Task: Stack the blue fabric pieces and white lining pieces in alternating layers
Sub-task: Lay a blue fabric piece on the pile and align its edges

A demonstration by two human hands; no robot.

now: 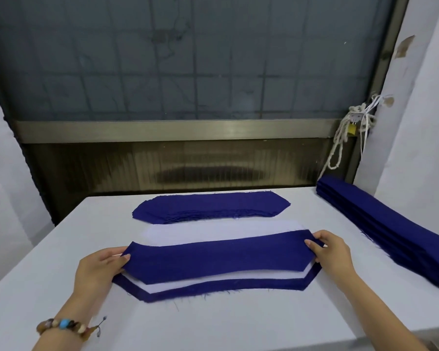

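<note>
The person is wearing a beaded bracelet (pixel 66 325) at the wrist of the left hand (pixel 99 269), at about seven o'clock in the view. Its beads are running brown, turquoise and cream, and a thin cord (pixel 101 323) tipped with small dark beads is trailing from it toward two o'clock. Both forearms are showing uncovered.

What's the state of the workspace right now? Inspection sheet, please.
Surface: white table.
Job's things: top blue piece held over a white lining on a bottom blue piece; white lining pile behind; blue pile beyond it; long blue stack at the right.
Clutter: nothing seen.
Hands: left hand and right hand each pinch an end of the top blue piece.
Cables: nothing seen.
Surroundings: window behind; white rope and padlock on its frame.
</note>
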